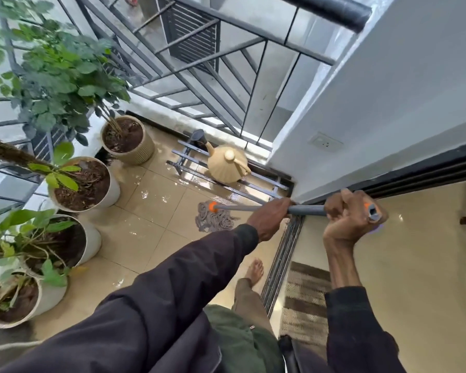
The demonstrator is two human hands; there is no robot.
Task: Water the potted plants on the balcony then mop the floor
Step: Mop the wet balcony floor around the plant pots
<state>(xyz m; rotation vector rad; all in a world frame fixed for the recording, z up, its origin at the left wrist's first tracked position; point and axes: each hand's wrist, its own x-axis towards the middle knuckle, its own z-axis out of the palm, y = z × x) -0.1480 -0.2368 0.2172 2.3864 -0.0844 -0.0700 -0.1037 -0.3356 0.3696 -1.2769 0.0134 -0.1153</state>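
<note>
Mop (215, 218) work is the step in hand now: its grey string head lies on the wet floor (151, 211) at the middle of the frame, just below the low metal rack (189, 157) where the beige watering can (228, 164) stands. Both hands are clamped on the grey handle, a little apart: the left hand (269, 220) lower on the shaft, the right hand (347, 219) at its orange top end, right of center. The potted plants (78, 184) stand in a row along the left edge, soil dark, so I judge the watering finished. Puddles shine on the tiles near the rack. The next move probably calls for drawing the head back across these puddles, keeping it clear of the pots and the door track (283, 254).
</note>
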